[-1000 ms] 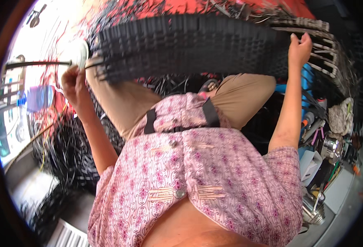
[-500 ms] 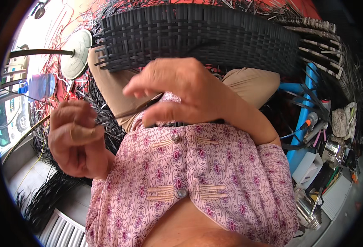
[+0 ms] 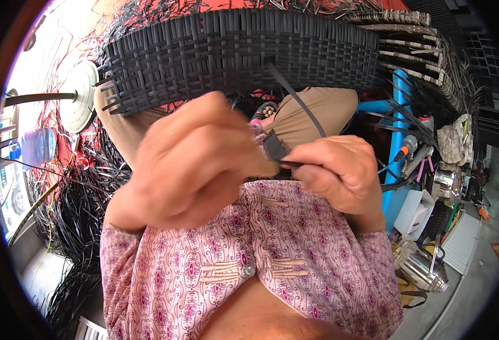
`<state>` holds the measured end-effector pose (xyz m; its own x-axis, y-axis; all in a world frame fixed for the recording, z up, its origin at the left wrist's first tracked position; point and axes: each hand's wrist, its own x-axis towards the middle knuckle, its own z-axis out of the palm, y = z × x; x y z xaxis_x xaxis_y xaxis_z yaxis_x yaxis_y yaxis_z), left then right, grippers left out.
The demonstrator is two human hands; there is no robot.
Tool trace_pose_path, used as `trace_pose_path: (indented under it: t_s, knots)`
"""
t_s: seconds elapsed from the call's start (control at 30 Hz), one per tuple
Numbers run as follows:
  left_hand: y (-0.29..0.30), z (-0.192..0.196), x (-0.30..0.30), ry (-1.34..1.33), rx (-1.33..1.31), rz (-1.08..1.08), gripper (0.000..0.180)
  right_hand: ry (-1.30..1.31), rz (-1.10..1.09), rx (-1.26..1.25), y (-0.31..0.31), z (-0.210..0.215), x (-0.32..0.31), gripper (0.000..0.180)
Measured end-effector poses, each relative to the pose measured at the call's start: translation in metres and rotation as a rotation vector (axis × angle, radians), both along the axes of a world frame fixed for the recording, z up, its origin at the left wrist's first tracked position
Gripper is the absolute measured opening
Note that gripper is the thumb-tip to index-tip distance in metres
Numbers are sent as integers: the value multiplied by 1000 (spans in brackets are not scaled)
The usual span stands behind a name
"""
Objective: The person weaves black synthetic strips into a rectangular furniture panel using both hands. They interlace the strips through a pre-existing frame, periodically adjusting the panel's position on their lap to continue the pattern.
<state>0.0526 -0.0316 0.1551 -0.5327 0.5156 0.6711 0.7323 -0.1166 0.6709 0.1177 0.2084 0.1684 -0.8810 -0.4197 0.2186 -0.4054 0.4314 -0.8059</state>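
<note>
A black woven panel [image 3: 232, 56] of flat plastic-looking strips lies across my lap, its rim toward the far side. From its weave a loose black strip [image 3: 298, 103] runs down to my right hand [image 3: 343, 173], which pinches a strip between thumb and curled forefinger. My left hand [image 3: 195, 164] is blurred by motion, fingers curled, its fingertips meeting the short dark strip length that sticks out of the right-hand pinch. A wider dark flap [image 3: 274, 146] shows just above the left fingertips. Below both hands is my patterned shirt.
Heaps of loose black strips [image 3: 79, 204] lie on the left, near a pale round base with a pole [image 3: 79, 96]. At the right stand a blue frame [image 3: 399, 113], a white container [image 3: 414, 214], a metal flask [image 3: 425, 272] and more woven pieces [image 3: 414, 42].
My right hand has drawn back from the middle to the right and now pinches a strip. My left hand has swung from the far left to the middle. The panel appears shifted left in view.
</note>
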Motion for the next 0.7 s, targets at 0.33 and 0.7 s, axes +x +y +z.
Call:
trace_pose_path:
  t_s: [0.33,0.7]
  knots:
    - [88,-39,-26,-238,-66,-301,19,-266,-658,-331,29,-52,61,16]
    - [122,-84,-16,-277,-110,-63,21,-353,-808,-412,39,-96,56,15]
